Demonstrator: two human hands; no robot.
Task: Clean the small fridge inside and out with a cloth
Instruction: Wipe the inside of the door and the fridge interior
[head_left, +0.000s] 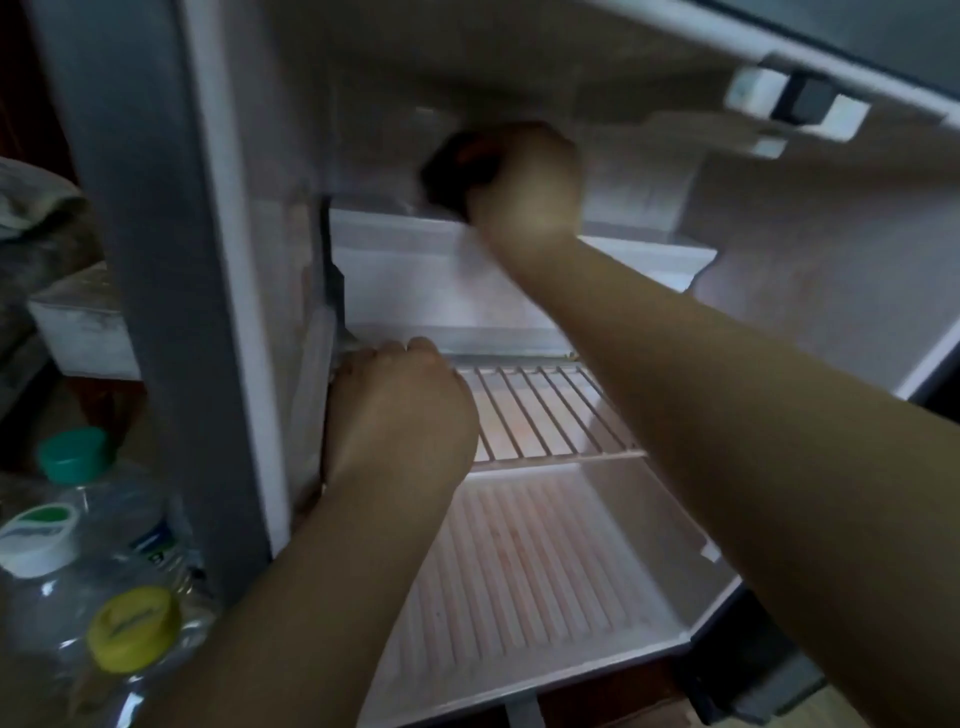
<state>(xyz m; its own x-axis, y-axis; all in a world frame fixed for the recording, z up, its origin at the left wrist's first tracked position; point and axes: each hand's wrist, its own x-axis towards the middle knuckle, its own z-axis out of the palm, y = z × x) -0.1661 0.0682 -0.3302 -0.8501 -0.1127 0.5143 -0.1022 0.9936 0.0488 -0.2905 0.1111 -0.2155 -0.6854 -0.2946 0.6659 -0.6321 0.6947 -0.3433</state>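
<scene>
Right arm stretched up into the small fridge (156, 234), right hand (524, 182) with its fingers clenched round a dark cloth (449, 166), pressed against the back of the top compartment. Left hand (400, 410) sits lower, by the left inner wall at the end of the wire shelf (550, 415); fingers curled, but can't tell if they're gripping anything

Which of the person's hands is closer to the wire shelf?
Left. The left hand sits at the left end of the wire shelf; the right hand is higher up, gripping a dark cloth.
</scene>
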